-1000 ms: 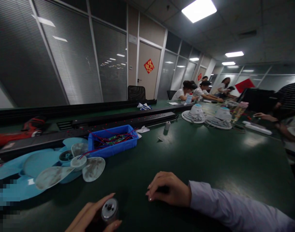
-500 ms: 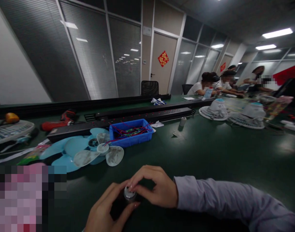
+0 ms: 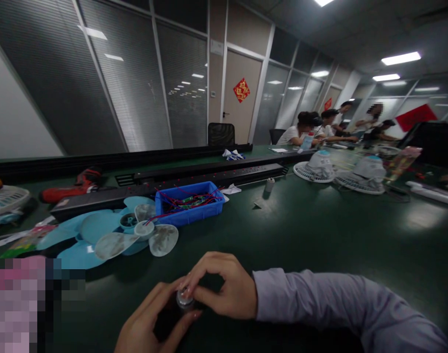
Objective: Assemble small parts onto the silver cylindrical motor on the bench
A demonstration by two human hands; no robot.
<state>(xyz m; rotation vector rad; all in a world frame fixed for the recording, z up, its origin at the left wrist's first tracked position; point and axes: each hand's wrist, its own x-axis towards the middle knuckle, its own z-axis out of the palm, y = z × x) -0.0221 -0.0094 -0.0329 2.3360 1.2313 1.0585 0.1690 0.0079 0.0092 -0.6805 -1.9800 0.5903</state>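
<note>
The cylinder [image 3: 186, 306] is between the hands, over the table's [image 3: 301, 240] near side; that edge is out of view, and whether its base touches the table cannot be told. Its long axis looks roughly upright, one end facing up. The left hand [image 3: 145, 316] curls round it, thumb and fingers on opposite sides. The right hand [image 3: 236, 290] comes from the right, fingertips bunched at the upper end; what they pinch is hidden. Neither hand is nearer: both meet at it.

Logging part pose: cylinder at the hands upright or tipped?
Upright: the metal cylinder shows its round top facing up, partly under the right hand, its side within the left hand.
</note>
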